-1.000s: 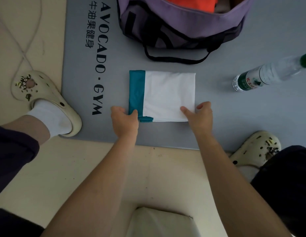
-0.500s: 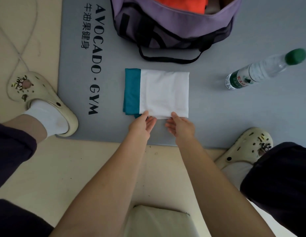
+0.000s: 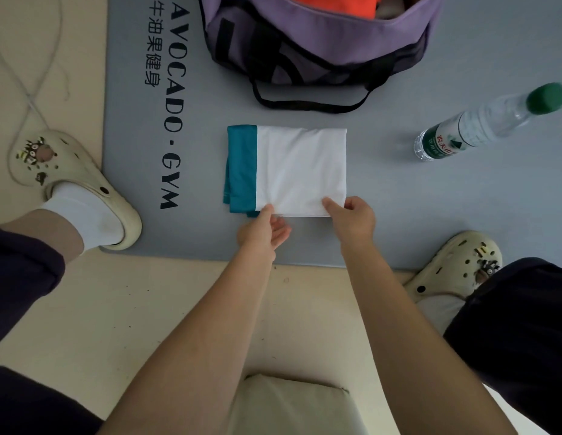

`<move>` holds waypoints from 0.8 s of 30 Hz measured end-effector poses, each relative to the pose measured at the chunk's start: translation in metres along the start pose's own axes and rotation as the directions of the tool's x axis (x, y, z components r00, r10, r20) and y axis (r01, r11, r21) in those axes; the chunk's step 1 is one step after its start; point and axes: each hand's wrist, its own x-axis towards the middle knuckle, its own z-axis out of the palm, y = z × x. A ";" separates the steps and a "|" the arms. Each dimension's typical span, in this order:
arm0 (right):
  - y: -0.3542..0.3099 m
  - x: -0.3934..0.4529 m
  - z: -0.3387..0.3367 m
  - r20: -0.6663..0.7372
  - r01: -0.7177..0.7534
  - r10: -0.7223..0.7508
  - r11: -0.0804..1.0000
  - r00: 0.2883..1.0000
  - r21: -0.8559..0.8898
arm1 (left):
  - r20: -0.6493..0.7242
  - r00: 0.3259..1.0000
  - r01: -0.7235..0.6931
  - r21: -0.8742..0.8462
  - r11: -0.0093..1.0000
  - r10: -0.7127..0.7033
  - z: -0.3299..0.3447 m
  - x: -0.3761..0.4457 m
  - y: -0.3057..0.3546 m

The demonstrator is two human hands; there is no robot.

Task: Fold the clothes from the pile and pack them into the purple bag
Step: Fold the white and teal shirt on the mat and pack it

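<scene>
White-teal folded garment (image 3: 300, 171), lengthwise left-right

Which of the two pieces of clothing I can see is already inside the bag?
The orange garment: it sits inside the open purple bag. The white and teal folded garment lies on the grey mat, with the left hand and right hand at its near edge.

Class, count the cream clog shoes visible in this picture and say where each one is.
2. One clog is at the left, its toe on the grey mat's edge; the other clog is at the right, near the mat's front edge.

Dim, soft light; wide-angle edge distortion
</scene>
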 end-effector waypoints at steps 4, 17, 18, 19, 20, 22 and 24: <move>-0.013 -0.008 -0.007 0.341 -0.097 -0.051 0.910 0.939 0.402 | 0.358 0.926 0.097 0.093 0.991 -0.124 0.011 -0.012 -0.004; -0.012 0.007 -0.017 0.491 -0.275 0.012 0.840 0.871 0.467 | 0.303 0.919 -0.236 -0.091 0.968 0.252 -0.022 0.006 0.056; -0.015 0.008 -0.014 0.504 -0.285 0.028 0.851 0.863 0.440 | 0.324 0.911 -0.248 -0.066 0.966 0.256 -0.021 0.005 0.060; -0.018 0.008 -0.012 0.504 -0.287 0.048 0.867 0.862 0.407 | 0.334 0.907 -0.254 -0.046 0.966 0.255 -0.020 0.005 0.064; -0.022 0.008 -0.010 0.487 -0.277 0.067 0.885 0.871 0.374 | 0.331 0.911 -0.251 -0.030 0.968 0.246 -0.019 0.006 0.066; -0.028 0.010 -0.005 0.416 -0.223 0.079 0.924 0.906 0.311 | 0.294 0.934 -0.208 -0.016 0.978 0.203 -0.020 0.008 0.068; -0.031 0.012 -0.002 0.352 -0.158 0.060 0.953 0.934 0.258 | 0.234 0.961 -0.145 -0.026 0.989 0.147 -0.025 0.010 0.068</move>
